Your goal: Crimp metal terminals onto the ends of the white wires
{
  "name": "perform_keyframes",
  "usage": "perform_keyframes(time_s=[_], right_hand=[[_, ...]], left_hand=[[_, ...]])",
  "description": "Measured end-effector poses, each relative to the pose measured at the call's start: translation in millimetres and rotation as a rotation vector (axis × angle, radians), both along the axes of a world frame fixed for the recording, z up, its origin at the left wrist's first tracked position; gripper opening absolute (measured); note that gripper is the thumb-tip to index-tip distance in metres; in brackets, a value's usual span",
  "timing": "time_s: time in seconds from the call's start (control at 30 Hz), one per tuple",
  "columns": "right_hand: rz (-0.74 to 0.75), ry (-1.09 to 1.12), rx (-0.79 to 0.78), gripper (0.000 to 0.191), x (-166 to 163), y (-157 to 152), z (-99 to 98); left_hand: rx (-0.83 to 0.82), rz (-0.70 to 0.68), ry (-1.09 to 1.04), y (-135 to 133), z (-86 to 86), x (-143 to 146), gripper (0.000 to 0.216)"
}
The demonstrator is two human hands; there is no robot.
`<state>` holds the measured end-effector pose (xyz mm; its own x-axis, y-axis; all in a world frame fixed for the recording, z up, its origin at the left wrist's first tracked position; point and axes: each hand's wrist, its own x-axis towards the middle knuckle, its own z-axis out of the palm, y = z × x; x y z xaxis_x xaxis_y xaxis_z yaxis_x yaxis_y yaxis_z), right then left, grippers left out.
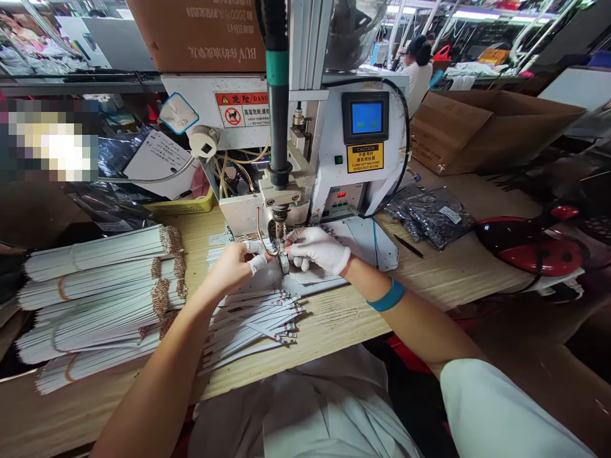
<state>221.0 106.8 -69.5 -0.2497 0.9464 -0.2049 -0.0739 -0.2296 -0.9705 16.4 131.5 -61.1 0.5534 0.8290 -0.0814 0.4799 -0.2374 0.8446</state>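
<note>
My left hand (238, 262), with white coverings on some fingertips, is pinched closed just left of the soldering machine's tip (279, 232). Opposite it, my right hand (323, 249) wears a white glove and has its fingers closed by a small metal block (285, 263) under the tip. Whatever lies between the fingers of either hand is too small and covered to make out. Below my hands, a loose pile of white wires (252, 324) with small end pieces is spread on the wooden table. Tied bundles of white wires (95, 312) with copper-coloured ends lie to the left.
The white machine (329, 152) with a blue screen (366, 117) stands directly ahead, carrying a cardboard box (200, 38). On the right are dark plastic bags (429, 216), an open carton (491, 127) and a red-and-black object (534, 245). A yellow basket (184, 205) sits behind the bundles.
</note>
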Motion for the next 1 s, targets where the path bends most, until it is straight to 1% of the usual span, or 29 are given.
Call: perform_keyframes(time_s=[0.1,0.3,0.4,0.53,0.63,0.7,0.8,1.0], right_hand=[[0.005,-0.015,0.001,0.02,-3.3,-0.6,-0.9],[-0.072,-0.014,0.012,0.015,-7.1,-2.3,1.2],[-0.057,0.0,-0.002,0.014,-6.3,-3.2,2.7],[0.0,-0.023,-0.004,0.013,-4.1,-2.7,4.0],[0.027,-0.04,0.014,0.012,-3.4,-1.7,3.3],[0.027,-0.039,0.02,0.012,-3.5,-1.6,2.5],[0.009,-0.041,0.015,0.012,-4.3,-2.3,1.6],[0.005,-0.028,-0.007,0.012,-5.5,-3.1,1.6]], left_hand=[[-0.057,0.005,-0.016,-2.3,2.1,2.6,0.023],[-0.088,0.042,-0.022,-2.8,2.6,2.8,0.024],[-0.097,0.049,-0.032,-2.4,2.6,3.4,0.024],[-0.087,0.075,-0.023,-2.9,4.4,5.8,0.023],[-0.097,0.051,-0.028,-2.3,3.2,7.0,0.02],[-0.111,0.026,-0.044,-1.4,1.2,7.3,0.017],[-0.119,0.032,-0.054,-0.4,-0.4,7.9,0.014],[-0.136,0.05,-0.043,-1.1,5.9,11.1,0.013]])
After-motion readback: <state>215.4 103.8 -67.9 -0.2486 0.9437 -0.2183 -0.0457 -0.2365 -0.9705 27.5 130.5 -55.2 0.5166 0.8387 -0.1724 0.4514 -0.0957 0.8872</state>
